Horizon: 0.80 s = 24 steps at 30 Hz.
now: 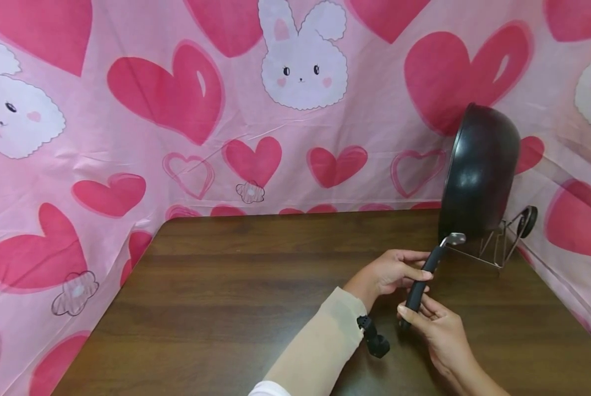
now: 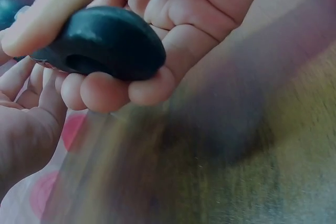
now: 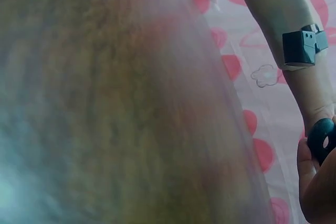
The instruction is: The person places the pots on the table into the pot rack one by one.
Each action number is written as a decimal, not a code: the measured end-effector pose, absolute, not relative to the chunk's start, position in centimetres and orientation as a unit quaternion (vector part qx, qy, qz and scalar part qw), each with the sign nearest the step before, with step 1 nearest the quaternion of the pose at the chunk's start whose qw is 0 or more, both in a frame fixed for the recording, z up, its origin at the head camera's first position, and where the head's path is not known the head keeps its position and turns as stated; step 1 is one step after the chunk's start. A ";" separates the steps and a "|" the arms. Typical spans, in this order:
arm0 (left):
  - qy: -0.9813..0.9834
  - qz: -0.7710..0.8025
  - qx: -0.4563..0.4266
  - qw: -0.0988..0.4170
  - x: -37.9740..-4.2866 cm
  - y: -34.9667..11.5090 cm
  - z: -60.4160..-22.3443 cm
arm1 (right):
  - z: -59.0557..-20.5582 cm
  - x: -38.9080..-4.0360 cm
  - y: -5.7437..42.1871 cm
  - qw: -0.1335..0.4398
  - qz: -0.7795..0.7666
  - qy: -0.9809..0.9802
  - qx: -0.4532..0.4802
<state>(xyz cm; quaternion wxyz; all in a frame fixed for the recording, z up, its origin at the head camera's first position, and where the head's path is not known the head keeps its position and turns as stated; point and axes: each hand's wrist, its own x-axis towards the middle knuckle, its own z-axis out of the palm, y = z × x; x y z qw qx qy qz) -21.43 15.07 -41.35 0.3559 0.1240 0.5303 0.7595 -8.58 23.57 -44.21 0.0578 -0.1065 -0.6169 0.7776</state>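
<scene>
A black-handled utensil (image 1: pixel 415 295) with a short, bent metal head (image 1: pixel 456 238) is held up at a slant over the table by both hands. My left hand (image 1: pixel 399 271) pinches the upper handle, thumb in front and fingers behind. Lower down, my right hand (image 1: pixel 443 331) grips the handle's butt end between thumb and fingers. That thick, rounded handle end (image 2: pixel 113 43) shows large in the left wrist view, lying across curled fingers. In the right wrist view a hole is visible in the handle end (image 3: pixel 316 140), at the right edge.
Behind the hands, a dark wok (image 1: pixel 483 170) stands on its side in a wire rack (image 1: pixel 498 258) at the table's far right. The brown wooden table (image 1: pixel 236 291) meets a pink heart-patterned cloth (image 1: pixel 295 126) at its back and sides. A black wrist mount (image 1: pixel 373 336) hangs from the left sleeve.
</scene>
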 end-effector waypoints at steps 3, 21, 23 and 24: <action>0.528 0.759 0.119 0.362 -21.5 15.2 -41.6 | -43.9 -8.6 23.7 0.038 0.777 -0.616 -0.124; 0.542 0.754 0.118 0.353 -21.7 15.3 -40.8 | -42.5 -9.5 24.4 0.014 0.731 -0.665 -0.151; 0.548 0.750 0.118 0.351 -21.7 15.3 -40.8 | -42.6 -9.6 24.5 0.007 0.719 -0.678 -0.155; 0.553 0.747 0.117 0.351 -21.8 15.3 -40.8 | -42.6 -9.7 24.4 0.005 0.715 -0.681 -0.158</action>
